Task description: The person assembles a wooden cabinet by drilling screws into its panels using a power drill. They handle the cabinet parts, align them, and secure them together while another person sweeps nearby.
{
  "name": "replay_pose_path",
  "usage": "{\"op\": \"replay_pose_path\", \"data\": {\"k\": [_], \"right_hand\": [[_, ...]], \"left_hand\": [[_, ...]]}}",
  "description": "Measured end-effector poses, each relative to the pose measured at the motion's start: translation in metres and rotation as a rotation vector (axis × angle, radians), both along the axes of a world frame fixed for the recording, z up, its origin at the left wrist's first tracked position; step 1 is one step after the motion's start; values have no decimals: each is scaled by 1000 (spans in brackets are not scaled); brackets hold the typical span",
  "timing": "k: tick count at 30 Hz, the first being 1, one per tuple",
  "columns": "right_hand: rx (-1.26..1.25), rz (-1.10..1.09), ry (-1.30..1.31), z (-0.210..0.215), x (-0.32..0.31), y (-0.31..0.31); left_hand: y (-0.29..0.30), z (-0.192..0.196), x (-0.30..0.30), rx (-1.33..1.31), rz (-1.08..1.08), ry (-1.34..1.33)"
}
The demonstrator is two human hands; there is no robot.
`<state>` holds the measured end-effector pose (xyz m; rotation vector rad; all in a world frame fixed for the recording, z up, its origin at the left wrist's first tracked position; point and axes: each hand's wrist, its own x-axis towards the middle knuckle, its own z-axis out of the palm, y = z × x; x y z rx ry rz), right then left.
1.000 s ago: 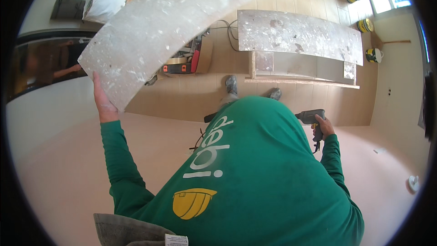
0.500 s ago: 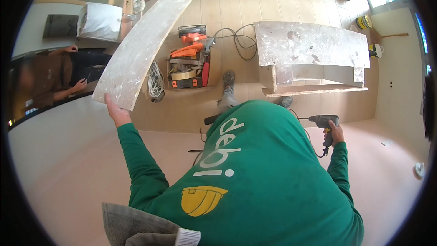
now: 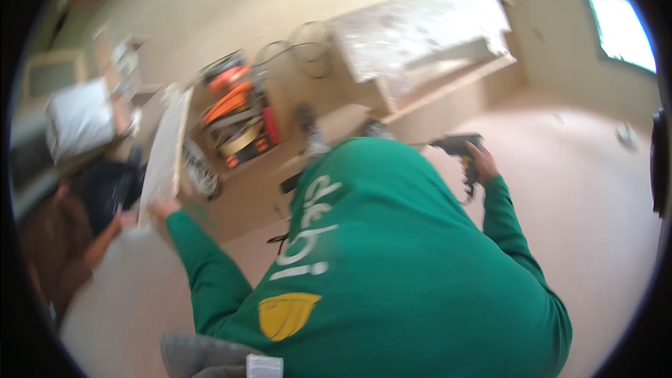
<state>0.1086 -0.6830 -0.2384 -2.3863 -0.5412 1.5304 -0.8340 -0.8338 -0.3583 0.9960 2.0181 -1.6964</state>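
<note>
My left hand (image 3: pixel 164 208) is at the near end of a long pale, paint-spotted board (image 3: pixel 166 150). The board stands steeply tilted on my left; blur softens my fingers, but they appear to grip its edge. A co-worker's hand (image 3: pixel 124 220) is close to the same end of the board; whether it touches is hard to make out. In my right hand (image 3: pixel 484 162) is a dark power drill (image 3: pixel 458 144), held by its handle out to my right, with its bit pointing left.
A box of tools (image 3: pixel 238 115) with orange and red handles stands ahead of me, beside a coiled cable (image 3: pixel 201 171). Further right is a paint-spattered wooden bench (image 3: pixel 427 24). A white-covered block (image 3: pixel 80 119) sits at the left, near the co-worker (image 3: pixel 63 238).
My view has swung and blurred. The board has turned from lying broad face up to standing more on edge, and the co-worker's hand is now close to it. The drill stays in my right hand.
</note>
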Motion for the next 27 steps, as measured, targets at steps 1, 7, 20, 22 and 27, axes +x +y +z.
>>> {"op": "replay_pose_path", "data": {"k": [1,7,20,22,27], "right_hand": [[50,-12,-44,22,-5,-5],[71,-114,-25,43,-17,-8],[47,-194,4,8,17,-27],[55,-243,19,-1,30,-33],[103,-374,15,-13,53,-53]], "left_hand": [[40,-2,52,10,-16,27],[56,-45,6,1101,385,-1],[105,-37,12,2667,1868,-371],[133,-61,56,2319,2081,-677],[273,-134,349,1221,1833,-1354]]}}
